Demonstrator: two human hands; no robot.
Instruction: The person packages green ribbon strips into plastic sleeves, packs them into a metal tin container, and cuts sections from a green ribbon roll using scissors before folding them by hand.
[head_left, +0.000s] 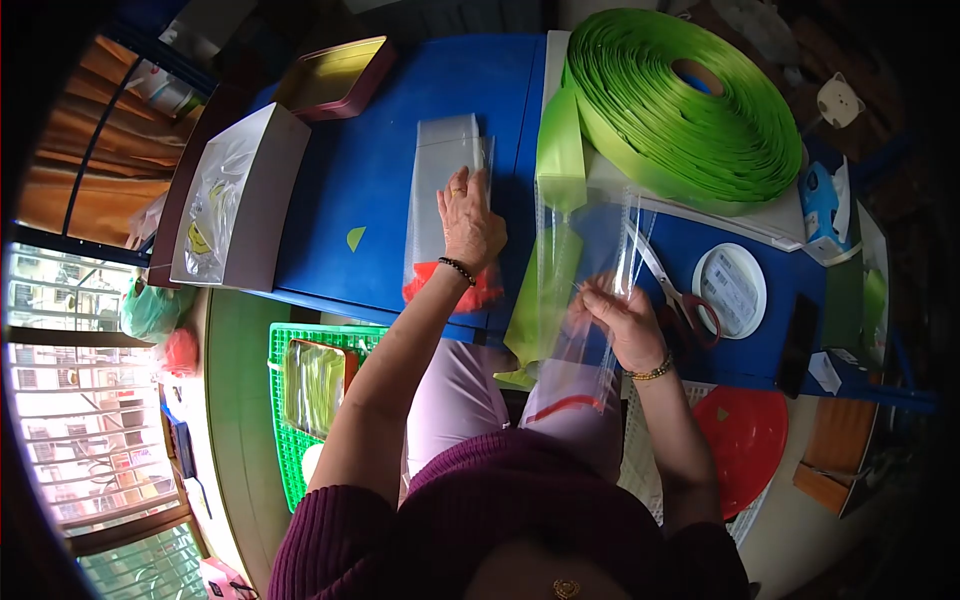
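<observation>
My left hand (468,222) lies with its fingers apart on a stack of clear plastic sleeves (430,190) with red lower ends, on the blue table. In my right hand (622,318), thumb and fingers pinch the edge of a long clear plastic sleeve (590,240), whose red-striped end hangs over my lap. Behind that sleeve a light green ribbon (560,160) runs down from a large green roll (690,110) and over the table's front edge. Scissors (675,295) with dark red handles lie just right of my right hand.
A white box (240,200) and pink tin (335,78) stand at the left. White round lid (730,290), dark phone (798,345) and tissue pack (828,212) lie at the right. Below the table are a green basket (290,470) and red basin (745,450).
</observation>
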